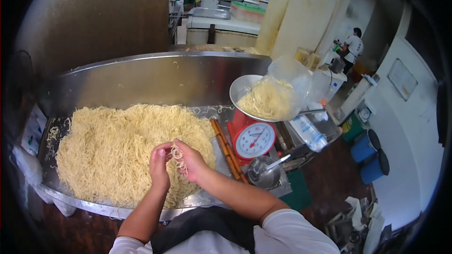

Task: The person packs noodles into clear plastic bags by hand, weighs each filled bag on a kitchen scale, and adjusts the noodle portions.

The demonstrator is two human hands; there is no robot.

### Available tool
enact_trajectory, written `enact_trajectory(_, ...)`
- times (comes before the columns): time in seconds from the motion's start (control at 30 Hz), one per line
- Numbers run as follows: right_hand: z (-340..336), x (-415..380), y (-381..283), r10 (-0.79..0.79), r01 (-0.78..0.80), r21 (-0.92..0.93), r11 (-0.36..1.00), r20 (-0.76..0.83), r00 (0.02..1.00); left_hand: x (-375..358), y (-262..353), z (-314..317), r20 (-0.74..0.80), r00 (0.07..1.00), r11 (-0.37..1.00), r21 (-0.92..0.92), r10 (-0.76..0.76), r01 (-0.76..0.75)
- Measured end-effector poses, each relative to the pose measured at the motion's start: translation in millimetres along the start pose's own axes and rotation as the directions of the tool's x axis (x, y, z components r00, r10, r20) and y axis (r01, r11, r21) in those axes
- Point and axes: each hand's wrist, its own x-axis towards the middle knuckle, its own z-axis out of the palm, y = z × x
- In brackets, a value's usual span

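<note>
A great heap of yellow noodles covers the steel tray, lying directly under and beyond the two hands, which meet above its near right edge. The left hand and the right hand are both curled partway closed, fingertips pinching a small tangle of strands between them, lifted just clear of the heap; the step in hand looks like drawing off and gathering a small portion from the mass. The next move, as I judge it, calls for pulling that clump free without dragging long trailing strands along, since the noodles cling together. To the right of the grip, wooden sticks lie along the tray's edge, between the hands and a red dial scale. The scale's pan, above and right of the grip, holds a clear plastic bag already partly filled with noodles. Nearer on the right sits a small metal ladle bowl, and a wrapped stack of bags lies beyond the scale. The sticks and the scale body stand in any straight path from the hands to the bag. Far off on the right, another person stands well apart.
</note>
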Motion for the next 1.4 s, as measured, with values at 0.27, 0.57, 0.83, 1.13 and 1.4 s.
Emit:
enact_trajectory(0.27,29,-50,-49,-0.268,0.275,-0.025,0.961,0.146,0.952,-23,-55,-41,0.014,0.969,0.902,0.368,-0.248,0.226)
enact_trajectory(0.57,12,-148,-149,-0.497,0.520,0.049,0.853,0.379,0.780,-1,-31,-38,-0.019,0.989,0.364,0.929,-0.147,0.072)
enact_trajectory(0.83,-4,-204,-279,-0.606,0.706,-0.240,0.666,0.377,0.700,34,-15,1,0.281,0.948,0.163,0.939,0.148,-0.304)
enact_trajectory(1.13,-58,-172,-363,-0.526,0.469,-0.841,0.270,0.280,0.803,86,138,269,0.670,0.709,0.420,0.590,0.222,-0.689)
enact_trajectory(1.4,-80,-136,-364,-0.287,0.172,-0.910,-0.378,0.291,0.912,112,134,275,0.609,0.737,0.309,0.670,0.293,-0.676)
